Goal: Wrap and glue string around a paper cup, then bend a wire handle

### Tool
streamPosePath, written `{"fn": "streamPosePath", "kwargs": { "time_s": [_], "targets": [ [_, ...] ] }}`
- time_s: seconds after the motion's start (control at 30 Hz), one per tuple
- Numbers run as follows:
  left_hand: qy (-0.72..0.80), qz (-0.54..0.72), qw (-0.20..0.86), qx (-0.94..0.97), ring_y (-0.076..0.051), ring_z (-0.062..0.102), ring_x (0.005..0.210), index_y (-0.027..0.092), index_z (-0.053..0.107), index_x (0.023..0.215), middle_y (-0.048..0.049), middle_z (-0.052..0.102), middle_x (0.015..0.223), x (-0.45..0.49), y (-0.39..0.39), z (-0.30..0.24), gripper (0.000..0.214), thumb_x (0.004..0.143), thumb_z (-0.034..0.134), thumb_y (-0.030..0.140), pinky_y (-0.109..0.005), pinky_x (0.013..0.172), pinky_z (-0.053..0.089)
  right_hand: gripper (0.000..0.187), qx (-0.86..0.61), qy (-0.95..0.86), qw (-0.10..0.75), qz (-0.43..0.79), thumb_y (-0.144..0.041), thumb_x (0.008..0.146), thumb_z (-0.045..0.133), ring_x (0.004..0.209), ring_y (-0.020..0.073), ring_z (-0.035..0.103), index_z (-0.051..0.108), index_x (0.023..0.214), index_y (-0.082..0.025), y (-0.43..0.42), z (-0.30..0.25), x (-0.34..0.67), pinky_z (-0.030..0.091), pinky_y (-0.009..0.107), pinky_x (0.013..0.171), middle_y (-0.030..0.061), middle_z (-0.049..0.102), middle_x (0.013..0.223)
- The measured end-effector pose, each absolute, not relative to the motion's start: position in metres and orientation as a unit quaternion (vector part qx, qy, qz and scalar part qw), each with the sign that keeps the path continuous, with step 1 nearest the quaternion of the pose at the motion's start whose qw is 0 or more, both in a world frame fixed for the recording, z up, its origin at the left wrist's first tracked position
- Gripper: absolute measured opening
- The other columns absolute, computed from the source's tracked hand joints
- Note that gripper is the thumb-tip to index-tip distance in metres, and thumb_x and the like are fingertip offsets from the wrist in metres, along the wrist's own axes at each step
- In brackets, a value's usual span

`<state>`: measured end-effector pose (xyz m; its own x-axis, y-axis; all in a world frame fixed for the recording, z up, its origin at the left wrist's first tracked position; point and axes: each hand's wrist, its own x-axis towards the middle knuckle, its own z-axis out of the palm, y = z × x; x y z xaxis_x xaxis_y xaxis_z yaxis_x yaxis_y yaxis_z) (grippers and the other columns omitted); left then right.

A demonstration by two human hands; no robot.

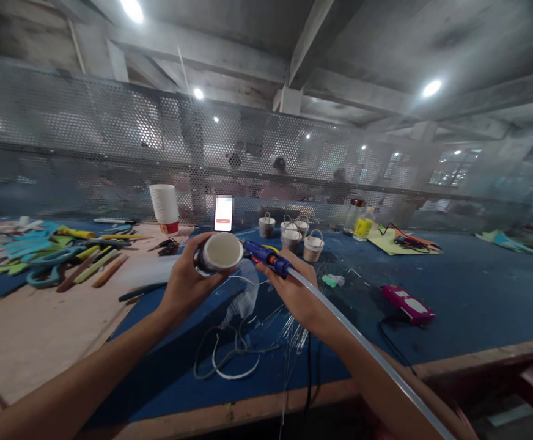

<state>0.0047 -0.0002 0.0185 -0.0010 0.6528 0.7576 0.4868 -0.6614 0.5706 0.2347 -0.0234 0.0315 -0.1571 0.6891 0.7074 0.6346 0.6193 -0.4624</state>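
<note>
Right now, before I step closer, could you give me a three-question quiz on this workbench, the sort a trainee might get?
1. True or false: the right hand is holding a pair of scissors.
2. What does the left hand hold? a) a marker b) a cup c) a bottle
3. Fill in: in the picture, the stack of paper cups stands to the ___ of the lit screen.

Key: 1. False, it holds a blue glue gun. 2. b. 3. left.

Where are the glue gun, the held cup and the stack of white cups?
Glue gun point(263, 253): head view, on blue body.
Held cup point(223, 252): head view, on pale inside.
Cup stack point(164, 204): head view, on white side.
</note>
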Motion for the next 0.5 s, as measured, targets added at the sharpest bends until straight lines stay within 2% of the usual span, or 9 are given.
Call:
{"fn": "streamPosePath", "kwargs": {
  "time_s": [0.2, 0.4, 0.5],
  "targets": [
    [0.409, 0.580, 0.064, 0.702, -0.030, 0.060, 0.117, 0.025, 0.050, 0.130, -0.0105, 0.057, 0.132, 0.0033, 0.0000, 0.0198, 0.066, 0.073, 0.081, 0.037, -0.044, 0.095, 0.052, 0.031, -0.438, -0.761, 0.478, 0.028, -0.048, 0.093, 0.061, 0.066, 0.0172, 0.058, 0.058, 0.085, -0.019, -0.0236, 0.0307, 0.2345, 0.041, 0.027, 0.058, 0.0050, 0.067, 0.085],
    [0.410, 0.593, 0.041, 0.692, -0.030, 0.063, 0.112, 0.023, 0.052, 0.129, -0.0101, 0.060, 0.128, 0.0035, 0.0027, 0.0194, 0.067, 0.071, 0.082, 0.039, -0.043, 0.091, 0.055, 0.026, -0.431, -0.766, 0.476, 0.030, -0.046, 0.094, 0.061, 0.072, 0.0192, 0.062, 0.061, 0.094, -0.020, -0.0219, 0.0265, 0.2353, 0.045, 0.027, 0.060, 0.0042, 0.068, 0.089],
    [0.414, 0.595, 0.038, 0.688, -0.030, 0.063, 0.111, 0.022, 0.052, 0.129, -0.0102, 0.061, 0.128, 0.0033, 0.0036, 0.0194, 0.067, 0.071, 0.081, 0.038, -0.042, 0.089, 0.056, 0.025, -0.430, -0.759, 0.489, -0.003, -0.045, 0.092, 0.063, 0.069, 0.0182, 0.062, 0.061, 0.091, -0.020, -0.0218, 0.0256, 0.2347, 0.045, 0.027, 0.059, 0.0034, 0.069, 0.089]
  ]
}}
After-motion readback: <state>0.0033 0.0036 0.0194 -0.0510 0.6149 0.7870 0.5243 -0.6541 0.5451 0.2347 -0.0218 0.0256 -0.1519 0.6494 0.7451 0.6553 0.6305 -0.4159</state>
